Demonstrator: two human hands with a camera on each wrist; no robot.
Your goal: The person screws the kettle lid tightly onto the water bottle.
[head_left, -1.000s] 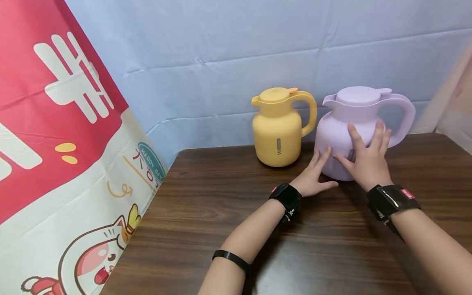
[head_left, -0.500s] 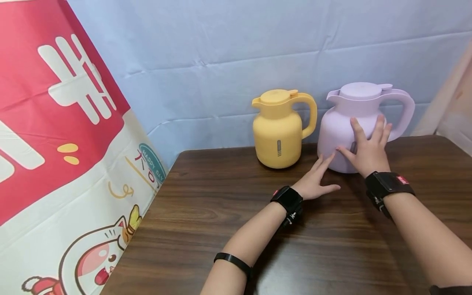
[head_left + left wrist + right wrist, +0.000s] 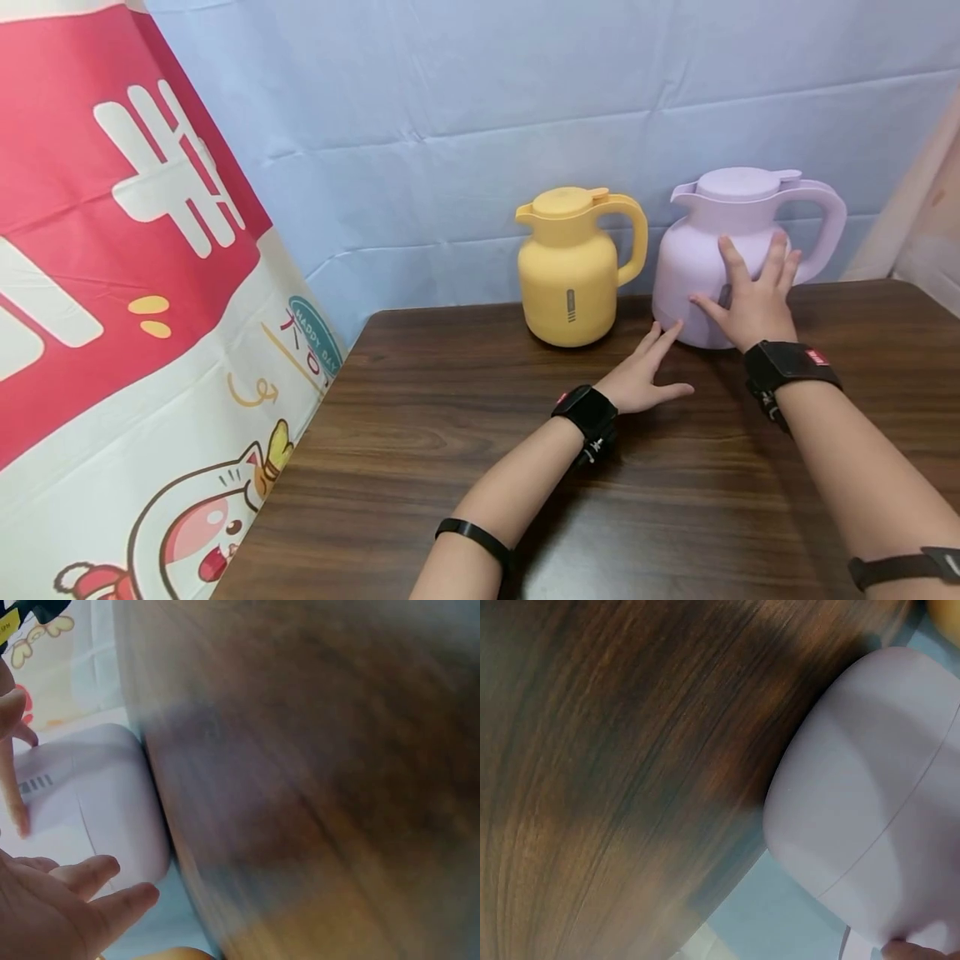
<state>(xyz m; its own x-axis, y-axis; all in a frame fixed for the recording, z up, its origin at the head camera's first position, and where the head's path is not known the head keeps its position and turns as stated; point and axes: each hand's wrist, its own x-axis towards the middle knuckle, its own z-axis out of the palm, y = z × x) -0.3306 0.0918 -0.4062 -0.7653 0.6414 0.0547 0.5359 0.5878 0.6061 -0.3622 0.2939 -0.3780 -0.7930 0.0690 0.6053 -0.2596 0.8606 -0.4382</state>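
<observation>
A lilac thermos jug (image 3: 682, 267) stands upright near the back edge of the wooden table, its spout to the left and its handle to the right. My right hand (image 3: 757, 310) lies on the front of its body with fingers spread, covering most of its grey label. Low at the jug's left front is my left hand (image 3: 633, 375), fingers extended and fingertips right by the base, thumb pointing right. In the left wrist view the left hand (image 3: 67, 907) shows its fingers beside the lilac wall. The right wrist view shows the jug's lower body (image 3: 855, 795) and one fingertip.
A yellow thermos jug (image 3: 567, 283) stands to the left of the lilac one, handle to the right. Behind the table (image 3: 420, 400) hangs a pale blue cloth (image 3: 450, 125). A red and white printed cloth (image 3: 180, 350) hangs along the left side.
The lilac jug has shifted back and slightly right, with my right hand moving along on it. My left hand has stayed nearly in place. The yellow jug looks the same.
</observation>
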